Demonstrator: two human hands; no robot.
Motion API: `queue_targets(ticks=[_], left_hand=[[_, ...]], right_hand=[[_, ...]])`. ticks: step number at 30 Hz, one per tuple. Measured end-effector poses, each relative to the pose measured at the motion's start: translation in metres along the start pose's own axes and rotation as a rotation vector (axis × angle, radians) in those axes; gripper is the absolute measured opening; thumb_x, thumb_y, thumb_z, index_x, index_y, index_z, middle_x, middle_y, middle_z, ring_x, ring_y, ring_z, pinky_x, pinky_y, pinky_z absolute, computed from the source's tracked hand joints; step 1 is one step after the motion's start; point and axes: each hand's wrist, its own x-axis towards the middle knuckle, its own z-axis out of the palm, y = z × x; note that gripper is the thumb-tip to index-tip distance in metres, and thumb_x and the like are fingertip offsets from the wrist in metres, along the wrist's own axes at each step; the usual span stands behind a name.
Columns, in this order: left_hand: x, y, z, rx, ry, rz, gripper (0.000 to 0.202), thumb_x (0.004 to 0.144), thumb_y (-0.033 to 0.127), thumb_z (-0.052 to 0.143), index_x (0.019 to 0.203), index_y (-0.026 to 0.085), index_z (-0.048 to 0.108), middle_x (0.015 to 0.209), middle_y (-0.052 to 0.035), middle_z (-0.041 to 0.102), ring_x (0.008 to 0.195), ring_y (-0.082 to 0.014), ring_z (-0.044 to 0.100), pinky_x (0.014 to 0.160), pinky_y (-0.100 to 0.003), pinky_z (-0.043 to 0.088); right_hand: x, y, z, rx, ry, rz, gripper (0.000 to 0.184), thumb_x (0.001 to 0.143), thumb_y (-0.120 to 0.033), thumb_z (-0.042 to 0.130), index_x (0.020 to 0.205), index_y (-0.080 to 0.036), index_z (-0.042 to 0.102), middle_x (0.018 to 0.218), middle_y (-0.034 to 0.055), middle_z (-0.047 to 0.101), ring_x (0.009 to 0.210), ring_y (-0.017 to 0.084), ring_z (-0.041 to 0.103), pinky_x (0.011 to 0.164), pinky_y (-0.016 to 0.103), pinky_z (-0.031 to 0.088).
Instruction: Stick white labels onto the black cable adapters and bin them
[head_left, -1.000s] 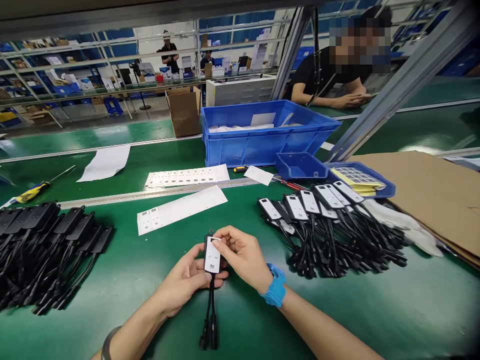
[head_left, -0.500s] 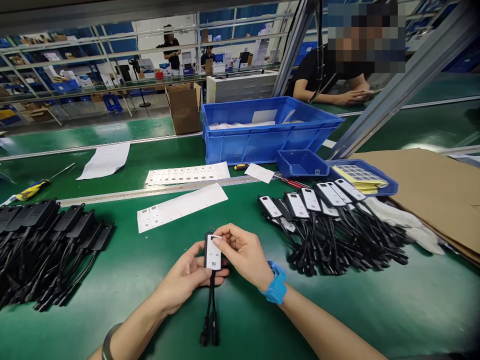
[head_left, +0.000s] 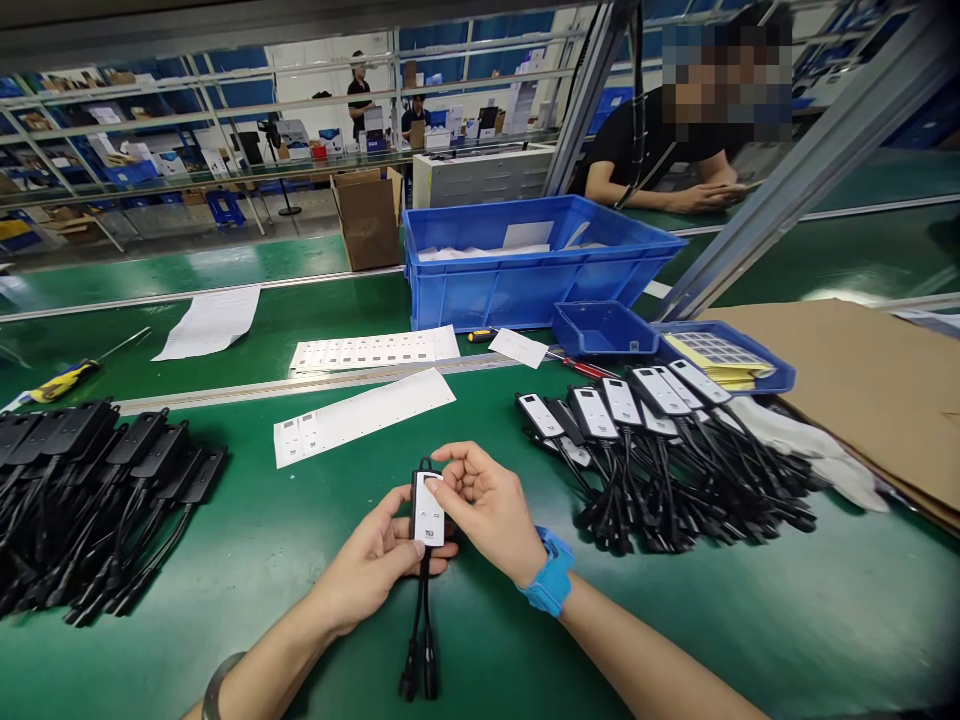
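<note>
My left hand (head_left: 375, 565) is closed around a small black controller box (head_left: 415, 500) with two cables hanging down, its thumb on the box's lower edge. A white label (head_left: 429, 520) covers most of the box's front face. My right hand (head_left: 484, 505) is closed at the upper right of the box, its thumb pressed on the label near the dark window and its other fingers curled. A label sheet (head_left: 367, 415) lies just beyond, a few labels left at its left end. Boxes with white labels (head_left: 596, 412) lie piled at the right, unlabelled black boxes (head_left: 142, 437) at the left.
A large blue bin (head_left: 487, 285) holding papers stands at the back, beside a small blue tray (head_left: 606, 330) and a tray with yellow sheets (head_left: 784, 375). Screwdrivers (head_left: 67, 380) and more label sheets (head_left: 375, 348) lie about. Cardboard (head_left: 847, 380) is at the right; a co-worker (head_left: 630, 150) leans beyond.
The box has shifted slightly down and turned a little, with both hands still on it. My right thumb stays on the label's upper part. A person in the background has turned.
</note>
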Motion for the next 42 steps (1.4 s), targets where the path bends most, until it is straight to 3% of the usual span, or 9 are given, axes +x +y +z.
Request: queue_targets(ticks=[9, 13, 19, 23, 26, 29, 32, 38, 42], left_hand=[[0.000, -0.006, 0.000, 0.045, -0.003, 0.049, 0.051, 0.087, 0.034, 0.061, 0.128, 0.019, 0.037, 0.103, -0.0111, 0.063, 0.103, -0.0263, 0.062, 0.094, -0.044, 0.046], [0.000, -0.003, 0.002, 0.019, -0.007, 0.053, 0.043, 0.085, 0.028, 0.062, 0.121, 0.018, 0.040, 0.104, -0.0125, 0.064, 0.099, -0.0268, 0.064, 0.091, -0.044, 0.047], [0.001, 0.001, 0.000, -0.149, 0.044, 0.054, 0.029, 0.090, 0.027, 0.049, 0.116, 0.016, 0.046, 0.099, -0.0117, 0.065, 0.088, -0.0266, 0.067, 0.085, -0.045, 0.051], [0.002, 0.000, -0.002, -0.204, 0.062, 0.101, 0.027, 0.095, 0.030, 0.039, 0.114, 0.015, 0.050, 0.099, -0.0116, 0.065, 0.090, -0.0233, 0.065, 0.077, -0.036, 0.053], [0.005, -0.001, -0.002, -0.196, 0.101, 0.130, 0.030, 0.096, 0.035, 0.040, 0.119, 0.016, 0.048, 0.099, -0.0105, 0.065, 0.089, -0.0204, 0.064, 0.074, -0.031, 0.053], [0.008, -0.005, -0.004, -0.102, 0.150, 0.131, 0.038, 0.094, 0.040, 0.047, 0.125, 0.018, 0.042, 0.098, -0.0088, 0.065, 0.082, -0.0195, 0.065, 0.072, -0.031, 0.053], [0.011, -0.012, -0.007, 0.018, 0.195, 0.141, 0.052, 0.089, 0.044, 0.056, 0.130, 0.019, 0.036, 0.100, -0.0086, 0.065, 0.080, -0.0210, 0.066, 0.071, -0.034, 0.055], [0.019, -0.017, -0.009, -0.061, 0.277, 0.149, 0.067, 0.083, 0.050, 0.063, 0.136, 0.023, 0.032, 0.114, -0.0093, 0.063, 0.094, -0.0241, 0.065, 0.080, -0.036, 0.054], [0.018, -0.008, -0.012, -0.101, 0.218, 0.203, 0.068, 0.089, 0.058, 0.045, 0.144, 0.024, 0.023, 0.116, -0.0118, 0.065, 0.105, -0.0262, 0.062, 0.093, -0.043, 0.048]], right_hand=[[0.000, -0.002, 0.002, -0.027, 0.031, 0.015, 0.017, 0.083, -0.026, 0.061, 0.098, -0.020, 0.054, 0.064, -0.0059, 0.048, 0.053, 0.010, 0.046, 0.047, 0.020, 0.039], [0.004, -0.004, -0.004, -0.216, 0.017, -0.003, 0.025, 0.082, -0.030, 0.063, 0.104, -0.021, 0.054, 0.069, -0.0045, 0.048, 0.056, 0.011, 0.046, 0.050, 0.022, 0.039], [0.004, 0.004, -0.001, -0.261, -0.189, 0.044, 0.035, 0.082, -0.034, 0.065, 0.112, -0.021, 0.052, 0.082, -0.0005, 0.054, 0.073, 0.016, 0.053, 0.063, 0.026, 0.046], [-0.004, 0.007, 0.010, -0.162, -0.310, 0.069, 0.075, 0.066, -0.029, 0.081, 0.130, -0.022, 0.043, 0.119, 0.0084, 0.054, 0.100, 0.023, 0.056, 0.078, 0.032, 0.052], [-0.007, 0.011, 0.013, 0.000, -0.409, 0.109, 0.102, 0.065, -0.034, 0.081, 0.147, -0.026, 0.021, 0.137, 0.0125, 0.043, 0.103, 0.023, 0.058, 0.073, 0.031, 0.056], [-0.007, 0.015, 0.014, -0.002, -0.378, 0.054, 0.069, 0.089, -0.034, 0.054, 0.149, -0.021, 0.022, 0.126, 0.0115, 0.054, 0.098, 0.021, 0.060, 0.077, 0.033, 0.055], [-0.006, 0.017, 0.017, -0.128, -0.259, -0.039, 0.050, 0.093, -0.026, 0.042, 0.143, -0.017, 0.037, 0.114, 0.0102, 0.062, 0.102, 0.023, 0.059, 0.085, 0.036, 0.051], [-0.006, 0.016, 0.023, -0.301, -0.201, -0.179, 0.061, 0.091, -0.024, 0.049, 0.148, -0.019, 0.026, 0.123, 0.0114, 0.057, 0.111, 0.025, 0.055, 0.097, 0.040, 0.046], [0.002, 0.008, 0.015, -0.501, -0.206, -0.314, 0.082, 0.082, -0.023, 0.064, 0.150, -0.024, 0.018, 0.131, 0.0111, 0.047, 0.117, 0.026, 0.049, 0.099, 0.038, 0.045]])
